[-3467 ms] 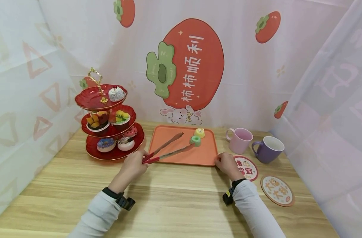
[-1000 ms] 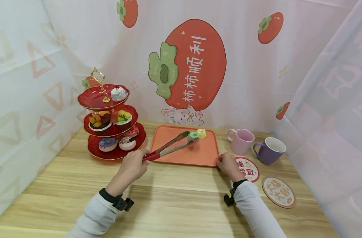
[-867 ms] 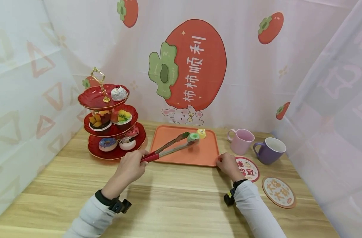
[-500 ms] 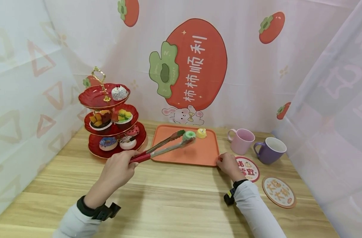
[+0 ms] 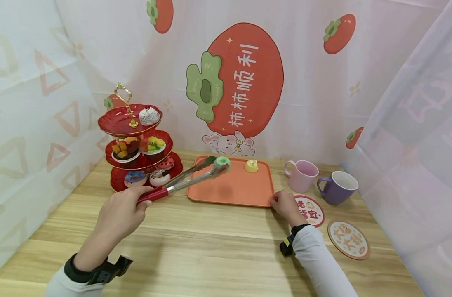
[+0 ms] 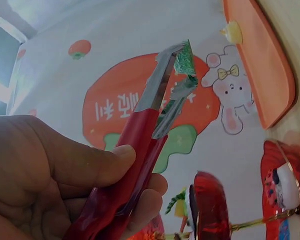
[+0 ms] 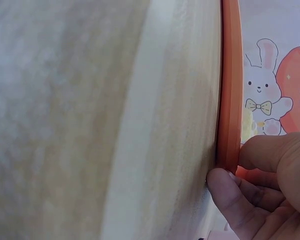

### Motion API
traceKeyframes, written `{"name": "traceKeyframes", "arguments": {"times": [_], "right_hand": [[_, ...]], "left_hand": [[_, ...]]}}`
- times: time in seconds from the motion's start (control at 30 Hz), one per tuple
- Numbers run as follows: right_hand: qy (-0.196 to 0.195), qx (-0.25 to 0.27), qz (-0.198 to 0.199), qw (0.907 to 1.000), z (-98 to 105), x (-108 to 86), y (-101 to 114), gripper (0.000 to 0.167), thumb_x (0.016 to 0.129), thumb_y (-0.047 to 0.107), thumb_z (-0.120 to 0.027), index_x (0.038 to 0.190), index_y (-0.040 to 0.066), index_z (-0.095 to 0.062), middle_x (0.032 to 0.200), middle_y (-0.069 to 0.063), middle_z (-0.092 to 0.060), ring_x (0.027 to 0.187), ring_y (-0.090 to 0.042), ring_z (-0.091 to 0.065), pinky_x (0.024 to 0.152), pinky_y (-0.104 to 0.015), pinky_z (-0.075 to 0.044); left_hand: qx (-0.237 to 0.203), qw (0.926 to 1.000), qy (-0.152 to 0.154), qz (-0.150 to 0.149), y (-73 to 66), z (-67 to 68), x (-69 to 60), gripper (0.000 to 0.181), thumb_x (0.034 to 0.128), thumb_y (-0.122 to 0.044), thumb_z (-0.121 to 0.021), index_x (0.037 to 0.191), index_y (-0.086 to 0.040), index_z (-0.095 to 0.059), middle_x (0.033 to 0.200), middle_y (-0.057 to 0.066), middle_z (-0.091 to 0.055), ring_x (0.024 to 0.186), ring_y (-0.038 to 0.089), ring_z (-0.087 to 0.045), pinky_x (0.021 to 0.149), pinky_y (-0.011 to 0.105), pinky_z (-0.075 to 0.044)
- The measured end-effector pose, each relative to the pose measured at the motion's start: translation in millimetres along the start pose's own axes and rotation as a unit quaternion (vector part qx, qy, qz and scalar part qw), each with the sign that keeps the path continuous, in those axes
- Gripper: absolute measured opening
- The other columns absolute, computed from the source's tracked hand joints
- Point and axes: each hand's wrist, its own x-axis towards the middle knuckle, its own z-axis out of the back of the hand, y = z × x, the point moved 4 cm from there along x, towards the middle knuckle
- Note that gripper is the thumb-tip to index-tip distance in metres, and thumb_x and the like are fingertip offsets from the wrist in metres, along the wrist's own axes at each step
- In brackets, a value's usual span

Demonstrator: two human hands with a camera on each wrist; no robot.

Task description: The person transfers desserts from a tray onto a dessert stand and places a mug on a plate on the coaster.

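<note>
Right, L hand (image 5: 120,212) has its fingers wrapped round the red handles of the tongs (image 5: 175,187), & the tips are pinching a green cake (image 5: 222,161) in the air, at approx the far left of the orange tray (image 5: 244,189). Yellow cake (image 5: 251,166) sits far right on it. R hand (image 5: 286,207) pinches the tray's near right corner, thumb & fingers on the rim. 3-tier stand (image 5: 116,123) w/ sweets on the left; pink mug (image 5: 302,178) & purple mug (image 5: 335,190) off right, red-rimmed coaster (image 5: 310,211) & orange-rimmed coaster (image 5: 348,240) nearer
</note>
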Motion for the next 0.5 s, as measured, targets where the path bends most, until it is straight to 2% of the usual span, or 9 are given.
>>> {"name": "traceKeyframes", "arguments": {"times": [0.1,0.2,0.33,0.5], "right_hand": [[0.001,0.002,-0.002,1.0,0,-0.2,0,0.033,0.082,0.005,-0.063,0.053,0.01,-0.048,0.051,0.003,-0.041,0.05,-0.015,-0.042,0.048,-0.028,-0.032],[0.003,0.006,-0.006,1.0,0,-0.3,0,0.033,0.082,0.005,-0.063,0.054,0.01,-0.048,0.05,0.003,-0.041,0.048,-0.014,-0.042,0.048,-0.027,-0.032],[0.005,0.008,-0.007,0.9999,-1,-0.6,1,0.032,0.083,0.005,-0.063,0.054,0.01,-0.049,0.05,0.003,-0.041,0.049,-0.014,-0.041,0.048,-0.027,-0.032],[0.002,0.014,-0.003,0.9999,0,-1.5,1,0.031,0.082,0.004,-0.062,0.054,0.009,-0.05,0.049,0.003,-0.042,0.047,-0.013,-0.042,0.047,-0.027,-0.033]], "left_hand": [[0.007,1.0,0.0,0.006,5.2,8.4,-1.5,0.038,0.0802,-0.005,-0.067,0.117,-0.001,-0.062,0.104,0.025,-0.062,0.051,0.021,-0.04,0.041,0.033,-0.027],[0.016,0.9998,0.001,0.015,10.2,16.4,-3.3,0.038,0.081,-0.006,-0.066,0.118,0.0,-0.061,0.093,0.023,-0.062,0.049,0.02,-0.038,0.041,0.032,-0.025],[0.022,0.9993,-0.003,0.03,15.3,27.0,-5.5,0.033,0.0825,-0.006,-0.062,0.115,0.001,-0.061,0.075,0.014,-0.058,0.047,0.019,-0.036,0.04,0.032,-0.025],[0.03,0.9985,-0.035,0.031,18.3,40.2,-8.8,0.033,0.0827,-0.006,-0.059,0.116,-0.001,-0.06,0.075,0.016,-0.059,0.046,0.02,-0.037,0.038,0.033,-0.026]]}}
